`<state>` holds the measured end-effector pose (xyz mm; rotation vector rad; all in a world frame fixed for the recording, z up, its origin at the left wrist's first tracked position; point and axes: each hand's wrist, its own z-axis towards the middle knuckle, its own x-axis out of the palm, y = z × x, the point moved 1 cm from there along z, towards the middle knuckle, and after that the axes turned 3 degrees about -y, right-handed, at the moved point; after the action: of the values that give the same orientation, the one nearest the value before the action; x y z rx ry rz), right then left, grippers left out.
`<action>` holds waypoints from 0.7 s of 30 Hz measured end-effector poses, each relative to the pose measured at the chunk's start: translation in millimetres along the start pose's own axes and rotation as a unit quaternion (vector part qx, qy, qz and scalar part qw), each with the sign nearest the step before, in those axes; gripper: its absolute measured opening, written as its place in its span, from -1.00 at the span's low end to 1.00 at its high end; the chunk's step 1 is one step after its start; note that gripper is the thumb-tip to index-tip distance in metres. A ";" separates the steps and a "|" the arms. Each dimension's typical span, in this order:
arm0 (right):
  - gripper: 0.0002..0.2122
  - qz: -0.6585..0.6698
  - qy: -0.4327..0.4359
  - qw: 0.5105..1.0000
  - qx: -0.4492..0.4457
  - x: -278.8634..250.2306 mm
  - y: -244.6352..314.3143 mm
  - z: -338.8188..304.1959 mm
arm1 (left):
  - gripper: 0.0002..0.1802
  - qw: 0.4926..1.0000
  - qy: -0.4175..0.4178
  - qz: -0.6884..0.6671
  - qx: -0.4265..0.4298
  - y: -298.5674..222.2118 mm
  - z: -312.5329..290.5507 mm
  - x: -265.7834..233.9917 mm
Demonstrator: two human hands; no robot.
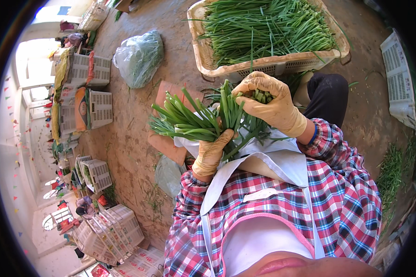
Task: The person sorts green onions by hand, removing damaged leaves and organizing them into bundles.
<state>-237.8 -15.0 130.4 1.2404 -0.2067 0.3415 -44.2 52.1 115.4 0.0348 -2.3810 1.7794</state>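
A bunch of long flat green chive leaves (203, 122) is held in front of the chest, above the white apron (282, 161). It is gripped from below by the left hand (211, 154) in a tan rubber glove, fingers closed around the stems. The cut ends are enclosed by the right hand (270, 104), fingers curled over them. The bunch seems to be in gathering; evening the ends is probably needed next. A beige plastic crate (263, 64) of greens stands on the dirt floor (125, 138) beyond.
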 end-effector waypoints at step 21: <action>-0.91 0.067 0.003 0.986 0.155 -9.1 -9.2 -7.6 | -0.61 0.980 -0.032 -0.190 -0.043 -6.0 -3.1 9.5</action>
<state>-243.2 -11.6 116.8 1.5367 -0.2379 0.5087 -52.5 54.1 123.4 0.5076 -2.2965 1.5159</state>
